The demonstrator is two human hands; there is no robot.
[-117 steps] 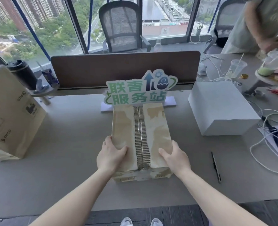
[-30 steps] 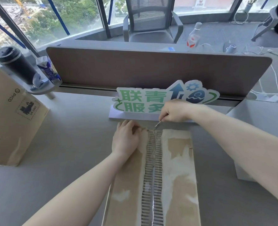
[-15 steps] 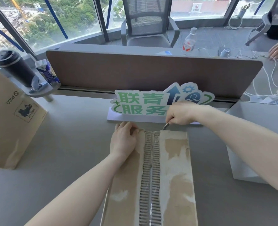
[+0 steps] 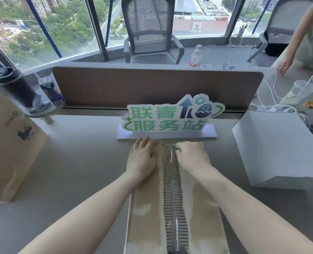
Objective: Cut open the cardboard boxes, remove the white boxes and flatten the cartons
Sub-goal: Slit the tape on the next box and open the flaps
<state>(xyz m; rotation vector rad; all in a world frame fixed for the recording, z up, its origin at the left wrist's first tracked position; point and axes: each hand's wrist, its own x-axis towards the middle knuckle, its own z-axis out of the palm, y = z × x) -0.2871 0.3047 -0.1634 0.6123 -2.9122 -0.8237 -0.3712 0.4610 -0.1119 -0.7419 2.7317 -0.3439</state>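
1. i see the cardboard box (image 4: 177, 208) lying lengthwise on the grey desk (image 4: 78, 162), running from the bottom edge of the view up to the base of the sign (image 4: 170, 116). its top skin is torn, and a strip of bare corrugation runs along the centre seam.
2. left hand (image 4: 142, 160): fingers straight, palm pressed flat on the left flap near the box's far end.
3. right hand (image 4: 192, 158): fingers curled, pinching a thin metal tool (image 4: 176, 147) whose tip sits at the far end of the seam. i cannot tell what kind of tool it is.
4. the sign stands just beyond the box on a white base. green characters read "联青" above "服务站", with a dark arrow, a gear and an egg-shaped emblem at upper right.
5. a white box (image 4: 278, 147) rests on the desk to the right, well apart from the cardboard box. no writing shows on it.
6. a large brown carton (image 4: 7, 143) stands at the left edge; "pico" is printed on it sideways in two places, beside a small dark printed picture too blurred to read.
7. a brown divider panel (image 4: 157, 87) runs behind the sign. at its left end are a dark tumbler (image 4: 12, 85) and a small blue-and-white drink carton (image 4: 50, 88); its print is illegible.
8. beyond the panel: a mesh office chair (image 4: 148, 30) and a clear bottle with a red label (image 4: 196, 55).
9. another person's arm (image 4: 295, 37) reaches in at upper right; white cables (image 4: 273, 88) and a clear plastic cup (image 4: 298, 90) lie there.
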